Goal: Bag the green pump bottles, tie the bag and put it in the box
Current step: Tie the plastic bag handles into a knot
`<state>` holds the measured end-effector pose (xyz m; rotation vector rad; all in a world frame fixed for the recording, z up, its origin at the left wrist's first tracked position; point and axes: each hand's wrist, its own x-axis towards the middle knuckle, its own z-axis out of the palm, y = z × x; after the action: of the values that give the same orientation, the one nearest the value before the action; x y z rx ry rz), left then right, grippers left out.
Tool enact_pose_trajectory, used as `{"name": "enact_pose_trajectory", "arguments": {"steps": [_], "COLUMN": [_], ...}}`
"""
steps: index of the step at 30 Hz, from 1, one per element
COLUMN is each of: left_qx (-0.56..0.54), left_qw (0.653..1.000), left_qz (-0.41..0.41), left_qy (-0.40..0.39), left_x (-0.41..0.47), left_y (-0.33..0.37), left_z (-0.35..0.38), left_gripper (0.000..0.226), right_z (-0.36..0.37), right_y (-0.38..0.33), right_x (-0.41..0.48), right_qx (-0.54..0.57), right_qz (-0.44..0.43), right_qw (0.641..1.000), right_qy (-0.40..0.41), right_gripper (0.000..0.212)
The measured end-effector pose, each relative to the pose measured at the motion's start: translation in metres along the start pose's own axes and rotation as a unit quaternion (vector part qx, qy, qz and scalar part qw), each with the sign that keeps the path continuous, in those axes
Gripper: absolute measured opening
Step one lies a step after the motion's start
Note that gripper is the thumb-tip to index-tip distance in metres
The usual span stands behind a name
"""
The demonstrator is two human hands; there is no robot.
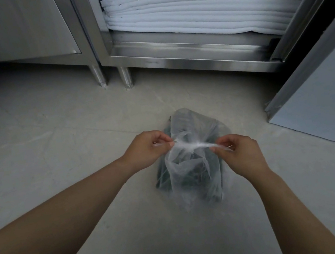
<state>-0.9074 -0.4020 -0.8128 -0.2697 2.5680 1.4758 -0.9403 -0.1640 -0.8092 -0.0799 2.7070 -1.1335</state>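
Your left hand (146,150) and right hand (240,150) pinched the bag (190,167) ends mid-knot; next you probably needed a firm outward pull.

A pale grey floor (55,144) of large smooth tiles runs up to a steel cabinet (172,53) standing on short round legs (125,77). Its open door (322,98) swings out at right, revealing a shelf stacked high with folded white towels (209,6). The light is dim and even.
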Motion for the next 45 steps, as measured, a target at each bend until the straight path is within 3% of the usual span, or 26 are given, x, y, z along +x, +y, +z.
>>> {"name": "enact_pose_trajectory", "arguments": {"steps": [8,19,27,32,37,40,45], "left_qx": [0.011,-0.034,-0.079,-0.097,-0.051,-0.051,-0.065], "left_qw": [1.000,0.995,0.992,0.993,0.998,0.998,0.996], "left_qz": [0.013,0.043,-0.025,-0.040,-0.048,-0.037,-0.048], "left_qy": [-0.025,0.079,0.094,0.062,-0.009,-0.022,-0.032], "left_x": [0.001,0.003,-0.003,-0.004,-0.011,-0.009,-0.009], "left_y": [-0.007,0.017,-0.023,-0.028,-0.044,-0.040,-0.029], "left_z": [0.003,-0.033,-0.049,-0.035,-0.020,-0.019,-0.014], "left_gripper": [0.015,0.004,0.006,0.002,0.013,0.025,0.025], "right_z": [0.012,-0.029,-0.047,-0.044,-0.034,-0.031,-0.039], "right_y": [0.003,-0.022,0.012,0.022,0.036,0.039,0.034], "right_x": [-0.002,0.001,-0.004,-0.002,-0.004,-0.003,-0.003], "right_qx": [0.014,0.044,-0.007,0.003,0.017,-0.020,-0.061], "right_qz": [0.036,-0.018,0.026,0.044,0.040,0.031,0.022], "right_qw": [0.999,0.996,0.997,0.997,0.998,0.994,0.987], "right_qy": [0.030,0.080,0.071,0.065,-0.042,-0.100,-0.150], "right_gripper": [0.010,0.002,0.005,0.006,0.009,0.007,0.009]}}
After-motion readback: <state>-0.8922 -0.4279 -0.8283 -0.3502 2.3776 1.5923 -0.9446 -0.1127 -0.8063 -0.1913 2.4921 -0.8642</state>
